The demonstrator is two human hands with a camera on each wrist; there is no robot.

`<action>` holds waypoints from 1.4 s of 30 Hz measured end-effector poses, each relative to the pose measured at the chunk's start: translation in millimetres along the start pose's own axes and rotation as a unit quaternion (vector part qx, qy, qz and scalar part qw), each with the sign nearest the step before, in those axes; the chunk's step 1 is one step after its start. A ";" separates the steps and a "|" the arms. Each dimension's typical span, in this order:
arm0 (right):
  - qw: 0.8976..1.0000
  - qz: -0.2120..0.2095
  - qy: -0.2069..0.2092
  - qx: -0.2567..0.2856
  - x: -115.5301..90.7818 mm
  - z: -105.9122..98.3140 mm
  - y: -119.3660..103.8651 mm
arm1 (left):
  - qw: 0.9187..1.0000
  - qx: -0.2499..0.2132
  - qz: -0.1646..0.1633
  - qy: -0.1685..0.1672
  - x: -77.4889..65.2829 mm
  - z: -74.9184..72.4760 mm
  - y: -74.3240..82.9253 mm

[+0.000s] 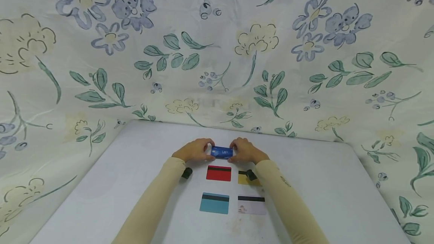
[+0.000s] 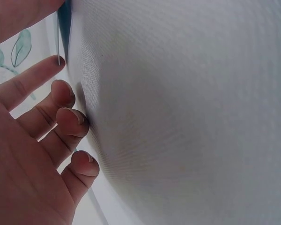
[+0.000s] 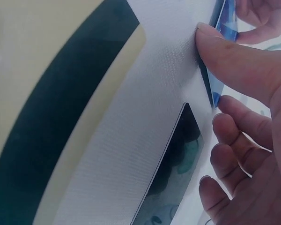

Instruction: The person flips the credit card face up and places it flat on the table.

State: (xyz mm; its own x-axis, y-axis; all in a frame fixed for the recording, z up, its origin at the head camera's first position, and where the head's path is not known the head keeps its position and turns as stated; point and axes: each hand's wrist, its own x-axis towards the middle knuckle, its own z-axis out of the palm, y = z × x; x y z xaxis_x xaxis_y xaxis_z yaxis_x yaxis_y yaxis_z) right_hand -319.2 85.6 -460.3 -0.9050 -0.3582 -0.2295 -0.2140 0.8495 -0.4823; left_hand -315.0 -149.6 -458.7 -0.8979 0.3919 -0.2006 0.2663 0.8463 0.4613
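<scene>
A blue card [image 1: 222, 153] marked "VIP" lies between both hands near the far side of the table. My left hand [image 1: 196, 150] holds its left end, thumb at the near corner and index finger at the far one. At the opposite end, my right hand [image 1: 246, 151] grips the card the same way. The right wrist view shows the right thumb [image 3: 239, 61] on the blue card's edge [image 3: 215, 91]. In the left wrist view, the left hand's other fingers [image 2: 68, 122] are bent beside the white surface.
Nearer me lie a red card [image 1: 218, 174], a yellow card [image 1: 245, 179] partly hidden by the right wrist camera [image 1: 251, 175], a light blue card [image 1: 214, 204] and a pale card [image 1: 252, 206]. A dark glossy flat piece [image 3: 171, 173] lies beside the right fingers. Floral cloth [image 1: 217, 48] hangs behind.
</scene>
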 end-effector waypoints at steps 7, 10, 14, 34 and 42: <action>1.000 0.000 0.001 0.001 -0.7 -0.6 0.5 | 1.000 -0.003 0.008 0.004 1.0 0.3 -1.1; 1.000 -0.003 0.002 -0.003 -0.7 -0.5 0.5 | 1.000 -0.005 0.014 0.004 1.0 0.8 -2.0; 1.000 -0.005 0.002 -0.003 -1.6 -1.0 0.2 | 1.000 -0.008 0.019 0.000 0.2 0.0 -2.3; 1.000 -0.013 0.005 -0.010 -4.1 -1.8 -2.1 | 1.000 -0.006 0.018 -0.003 0.0 0.0 -3.5; 1.000 -0.013 0.012 -0.018 -5.4 -1.3 -3.0 | 1.000 0.000 0.005 -0.004 2.1 1.7 -3.1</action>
State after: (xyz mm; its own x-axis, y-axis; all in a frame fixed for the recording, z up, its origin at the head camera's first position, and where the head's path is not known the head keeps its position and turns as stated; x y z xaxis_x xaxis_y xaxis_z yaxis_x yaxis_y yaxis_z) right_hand -314.1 85.5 -456.6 -0.9073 -0.3714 -0.1972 -0.2504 0.8540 -0.4561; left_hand -317.1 -150.8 -462.0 -0.8926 0.4027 -0.2029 0.2751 0.8428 0.4625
